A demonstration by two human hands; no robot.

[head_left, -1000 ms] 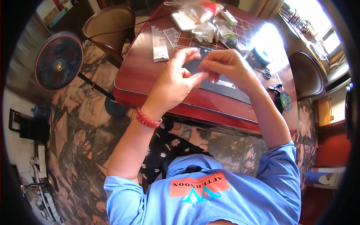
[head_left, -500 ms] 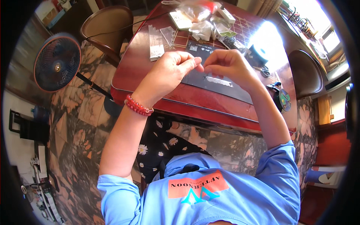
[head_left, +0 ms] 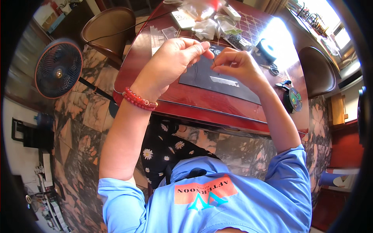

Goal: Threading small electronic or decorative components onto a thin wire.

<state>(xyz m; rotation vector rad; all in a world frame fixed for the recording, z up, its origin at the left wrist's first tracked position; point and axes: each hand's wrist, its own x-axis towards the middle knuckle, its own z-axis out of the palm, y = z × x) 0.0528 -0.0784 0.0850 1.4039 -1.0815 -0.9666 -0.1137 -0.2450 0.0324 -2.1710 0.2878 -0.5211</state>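
Red table (head_left: 147, 58) is sitting under both hands, a dark mat (head_left: 217, 79) lying directly below the grip. Left hand (head_left: 171, 64) and right hand (head_left: 237, 66) are meeting fingertip to fingertip, pinching together on a thin thread (head_left: 211, 65), too fine to see clearly. Red bracelet (head_left: 140, 100) is circling the left wrist, behind the grip.

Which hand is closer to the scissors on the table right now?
Right. The right hand is raised over the dark mat, just left of the scissors in the picture. The left hand is farther left, beyond the right hand.
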